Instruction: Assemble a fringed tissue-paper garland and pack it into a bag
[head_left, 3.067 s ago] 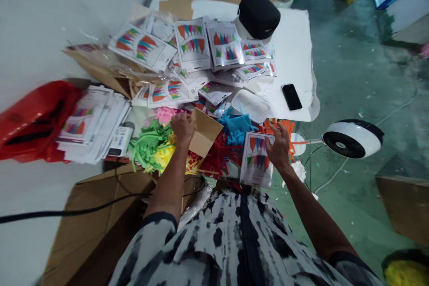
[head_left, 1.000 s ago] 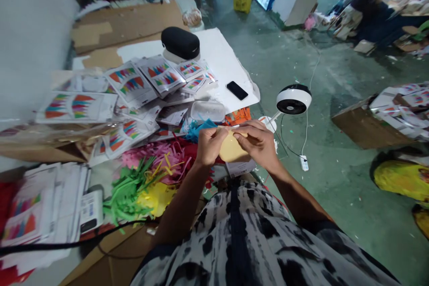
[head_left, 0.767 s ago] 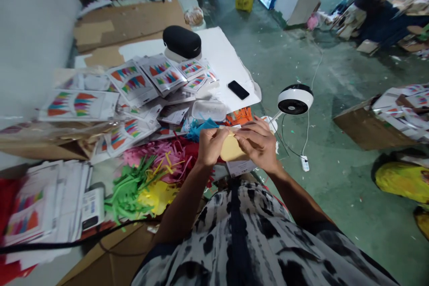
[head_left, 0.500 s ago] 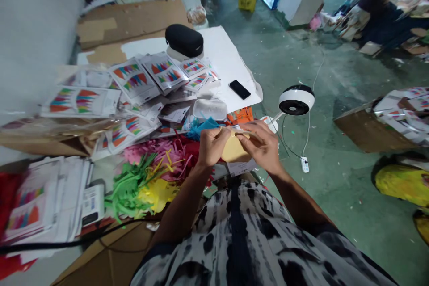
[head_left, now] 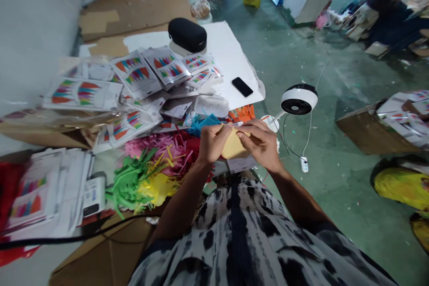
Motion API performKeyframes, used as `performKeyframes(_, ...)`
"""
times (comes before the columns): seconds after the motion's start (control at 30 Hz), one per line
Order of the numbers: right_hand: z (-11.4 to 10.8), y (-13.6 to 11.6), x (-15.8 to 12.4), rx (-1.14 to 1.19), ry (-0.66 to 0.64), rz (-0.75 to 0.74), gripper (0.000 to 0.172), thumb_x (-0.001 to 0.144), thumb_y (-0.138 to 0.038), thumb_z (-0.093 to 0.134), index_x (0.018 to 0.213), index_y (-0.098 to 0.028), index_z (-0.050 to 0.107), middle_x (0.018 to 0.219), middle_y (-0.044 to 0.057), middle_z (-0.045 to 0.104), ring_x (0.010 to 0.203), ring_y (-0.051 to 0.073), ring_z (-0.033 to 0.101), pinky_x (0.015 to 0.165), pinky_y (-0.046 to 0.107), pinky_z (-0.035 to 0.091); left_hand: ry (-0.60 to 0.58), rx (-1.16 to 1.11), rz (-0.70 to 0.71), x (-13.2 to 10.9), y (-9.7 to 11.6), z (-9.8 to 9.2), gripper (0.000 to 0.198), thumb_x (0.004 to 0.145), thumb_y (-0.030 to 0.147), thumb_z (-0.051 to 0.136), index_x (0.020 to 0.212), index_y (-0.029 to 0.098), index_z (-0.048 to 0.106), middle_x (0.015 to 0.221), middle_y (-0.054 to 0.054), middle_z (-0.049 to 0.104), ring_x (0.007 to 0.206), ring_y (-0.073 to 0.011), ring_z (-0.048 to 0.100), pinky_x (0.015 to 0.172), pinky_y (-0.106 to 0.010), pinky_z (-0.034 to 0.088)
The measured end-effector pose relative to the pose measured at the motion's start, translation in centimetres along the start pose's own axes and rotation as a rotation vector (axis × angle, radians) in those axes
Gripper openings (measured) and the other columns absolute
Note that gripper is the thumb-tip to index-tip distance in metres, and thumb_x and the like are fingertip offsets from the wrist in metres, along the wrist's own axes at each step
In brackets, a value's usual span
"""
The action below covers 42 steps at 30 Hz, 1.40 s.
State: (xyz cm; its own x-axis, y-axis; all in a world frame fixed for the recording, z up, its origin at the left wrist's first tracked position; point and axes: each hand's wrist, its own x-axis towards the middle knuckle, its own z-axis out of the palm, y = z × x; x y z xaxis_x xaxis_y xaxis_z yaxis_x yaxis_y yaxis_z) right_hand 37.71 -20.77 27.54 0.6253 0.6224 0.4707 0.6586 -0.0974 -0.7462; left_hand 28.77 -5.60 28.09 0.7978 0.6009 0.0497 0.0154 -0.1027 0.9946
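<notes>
Between my hands is a pale yellow sheet (head_left: 233, 145), pinched along its top edge; whether it is paper or card I cannot make out. My left hand (head_left: 213, 144) is closed on its left side, thumb on top. My right hand (head_left: 259, 142) grips the right side with thumb and fingers. Just below the sheet shows a white printed card (head_left: 241, 164). Blue tissue strips (head_left: 205, 124) and orange strips (head_left: 241, 114) lie right beyond my hands. To the left are heaped pink (head_left: 161, 154), green (head_left: 130, 178) and yellow fringed strips (head_left: 157, 190).
Packets with colourful tassel prints (head_left: 134, 73) are piled on the table's left. Behind them sits a black case (head_left: 187, 35); a phone (head_left: 241, 86) lies near the table edge. A white fan (head_left: 299, 99) stands right, its cable on the floor. A box (head_left: 372, 127) stands farther right.
The view has shifted slightly. Both hands stay on the yellow sheet, with only a small movement of the fingers along its top edge.
</notes>
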Motion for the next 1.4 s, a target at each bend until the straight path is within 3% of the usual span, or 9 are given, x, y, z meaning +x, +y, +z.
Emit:
performKeyframes(0.23,0.4,0.5,-0.5,-0.022,0.120,-0.128,0.018,0.093,-0.027,0.073,0.105,-0.037,0.081,0.100,0.001,0.080,0.099,0.025,0.072,0.096,0.051,0.058,-0.019,0.041,-0.015,-0.3,0.3,0.0,0.049,0.087,0.045,0.072,0.052,0.016,0.054,0.052,0.003,0.044,0.053,-0.0099,0.039,0.049,-0.024,0.030)
performKeyframes(0.37,0.1,0.2,-0.7,0.114,0.108,0.075,0.011,0.094,-0.033,0.073,0.102,-0.033,0.082,0.097,0.002,0.079,0.091,0.022,0.073,0.086,0.043,0.061,0.035,0.072,0.080,-0.1,0.2,-0.4,0.038,0.085,0.047,0.077,0.062,0.018,0.065,0.065,0.001,0.055,0.067,-0.0143,0.053,0.063,-0.025,0.045)
performKeyframes(0.5,-0.2,0.1,-0.5,0.253,0.053,0.258,0.013,0.094,-0.040,0.074,0.099,-0.030,0.081,0.094,0.001,0.079,0.087,0.020,0.073,0.086,0.040,0.062,0.057,0.133,0.275,0.1,0.0,-0.9,0.026,0.072,0.042,0.089,0.077,0.021,0.073,0.111,-0.007,0.068,0.108,-0.0256,0.062,0.098,-0.036,0.051)
performKeyframes(0.6,-0.2,0.2,-0.4,0.300,0.013,0.287,0.019,0.090,-0.041,0.079,0.105,-0.029,0.080,0.095,0.000,0.079,0.087,0.018,0.073,0.088,0.039,0.062,0.001,0.056,0.168,-0.1,-0.4,-1.1,0.027,0.078,0.042,0.085,0.075,0.021,0.069,0.091,-0.005,0.070,0.089,-0.0220,0.063,0.084,-0.032,0.052)
performKeyframes(0.73,-0.2,-0.1,-0.5,0.290,-0.020,0.299,0.019,0.087,-0.040,0.082,0.099,-0.026,0.078,0.090,0.000,0.077,0.082,0.017,0.071,0.080,0.035,0.060,0.100,0.034,0.070,-0.4,-1.0,-0.9,0.041,0.074,0.041,0.088,0.062,0.020,0.055,0.061,0.003,0.053,0.062,-0.0125,0.048,0.063,-0.025,0.041)
performKeyframes(0.87,-0.5,-0.4,-0.7,0.238,-0.025,0.288,0.015,0.089,-0.041,0.079,0.087,-0.026,0.078,0.084,-0.001,0.077,0.076,0.016,0.069,0.070,0.032,0.057,0.144,-0.058,0.020,-0.4,-1.5,-0.8,0.035,0.069,0.039,0.091,0.072,0.020,0.062,0.070,0.004,0.060,0.067,-0.0127,0.055,0.066,-0.024,0.045)
performKeyframes(1.03,-0.7,-0.5,-0.8,0.213,-0.043,0.266,0.014,0.091,-0.040,0.077,0.098,-0.028,0.080,0.089,-0.001,0.078,0.081,0.017,0.070,0.076,0.035,0.059,0.028,-0.241,-0.125,-0.5,-1.8,-0.7,0.040,0.072,0.041,0.088,0.105,0.021,0.078,0.095,-0.003,0.077,0.083,-0.0197,0.070,0.075,-0.028,0.052)
performKeyframes(1.17,-0.3,-0.6,-0.9,0.231,-0.054,0.221,0.017,0.093,-0.034,0.077,0.109,-0.032,0.081,0.099,0.000,0.079,0.089,0.018,0.072,0.085,0.037,0.060,0.056,-0.133,-0.062,-0.8,-1.7,-0.7,0.022,0.076,0.039,0.086,0.081,0.018,0.080,0.082,-0.002,0.077,0.077,-0.0174,0.067,0.071,-0.027,0.051)
performKeyframes(1.4,0.7,-1.3,-1.6,0.202,0.107,0.166,0.016,0.094,-0.028,0.075,0.108,-0.032,0.083,0.101,0.002,0.081,0.092,0.020,0.074,0.085,0.037,0.060,0.190,0.088,0.084,-1.1,-1.0,-0.2,0.022,0.082,0.036,0.080,0.073,0.018,0.072,0.068,0.003,0.068,0.064,-0.0108,0.057,0.061,-0.021,0.046)
